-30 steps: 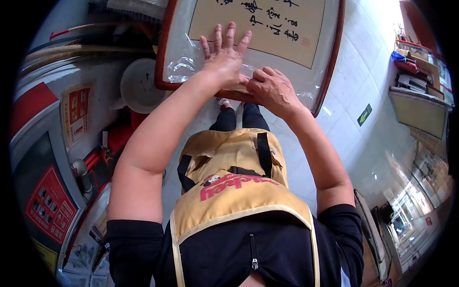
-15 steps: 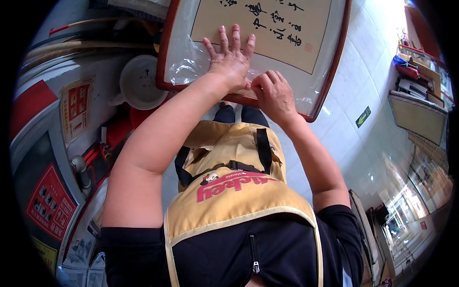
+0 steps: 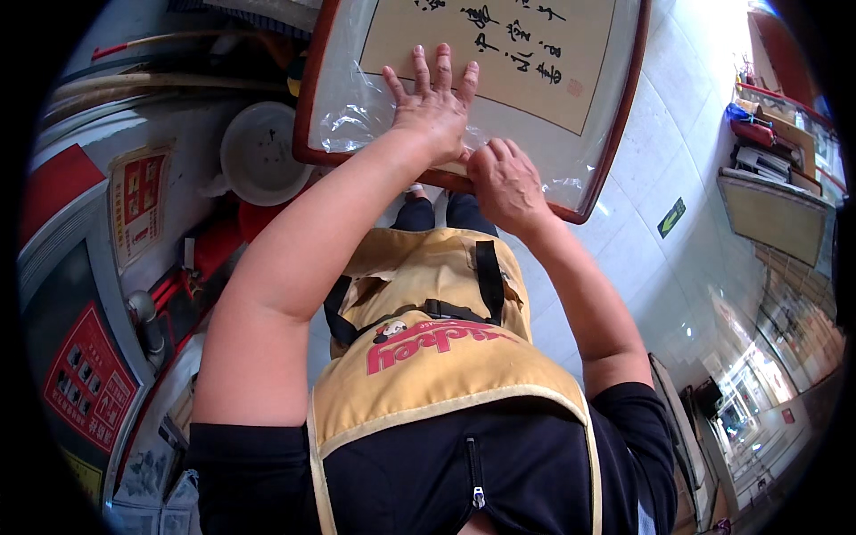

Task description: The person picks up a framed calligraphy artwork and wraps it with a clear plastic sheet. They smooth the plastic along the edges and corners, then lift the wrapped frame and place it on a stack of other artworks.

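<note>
A large picture frame [image 3: 621,116] with a reddish-brown wooden rim lies before me, holding a tan calligraphy sheet [image 3: 544,104] on a pale mount. Clear plastic film [image 3: 349,125] with shiny wrinkles covers its near part. My left hand [image 3: 432,114] lies flat on the film with fingers spread, partly over the sheet's lower edge. Just right of its wrist, my right hand [image 3: 506,185] is closed at the frame's near rim, thumb side toward the left hand. Whatever its curled fingers pinch is hidden.
A white bucket [image 3: 267,153] stands left of the frame, near several long rods [image 3: 160,85]. Red pipework [image 3: 174,287] and a grey cabinet [image 3: 98,259] are farther left. At the right, a box-like stand [image 3: 769,217] carries assorted items; a green arrow sign [image 3: 671,218] marks the tiled floor.
My right hand has turned slightly and shifted a little left along the near rim, its fingers curled more tightly. The left hand stays flat on the film.
</note>
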Motion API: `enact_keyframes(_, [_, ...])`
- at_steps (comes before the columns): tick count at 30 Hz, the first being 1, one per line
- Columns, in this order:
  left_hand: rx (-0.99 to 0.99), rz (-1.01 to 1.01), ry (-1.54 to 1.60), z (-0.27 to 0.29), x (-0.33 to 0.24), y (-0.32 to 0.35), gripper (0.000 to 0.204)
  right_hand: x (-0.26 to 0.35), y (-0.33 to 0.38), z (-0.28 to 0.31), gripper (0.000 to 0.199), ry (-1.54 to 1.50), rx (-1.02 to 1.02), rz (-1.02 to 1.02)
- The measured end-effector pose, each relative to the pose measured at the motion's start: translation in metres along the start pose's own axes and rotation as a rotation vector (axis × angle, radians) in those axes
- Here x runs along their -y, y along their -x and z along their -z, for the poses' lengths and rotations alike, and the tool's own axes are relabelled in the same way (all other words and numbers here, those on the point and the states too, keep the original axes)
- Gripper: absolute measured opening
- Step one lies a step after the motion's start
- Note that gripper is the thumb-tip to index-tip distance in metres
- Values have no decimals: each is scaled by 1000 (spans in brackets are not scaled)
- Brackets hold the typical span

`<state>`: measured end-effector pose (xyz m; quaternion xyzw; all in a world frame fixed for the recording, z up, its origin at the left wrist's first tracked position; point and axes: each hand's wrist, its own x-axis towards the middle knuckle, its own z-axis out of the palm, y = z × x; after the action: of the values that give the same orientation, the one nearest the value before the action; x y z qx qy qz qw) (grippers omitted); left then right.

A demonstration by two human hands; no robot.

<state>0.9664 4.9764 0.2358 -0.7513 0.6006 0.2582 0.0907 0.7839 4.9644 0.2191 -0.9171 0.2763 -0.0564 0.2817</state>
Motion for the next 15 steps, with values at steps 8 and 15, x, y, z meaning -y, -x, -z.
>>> enact_keyframes(8, [26,11,-28,1,1,1,135,-6,25,36,14,-725,42,-388])
enact_keyframes(15, [-43,-7,-39,0,3,3,122,33,23,9,13,-131,-123,-65])
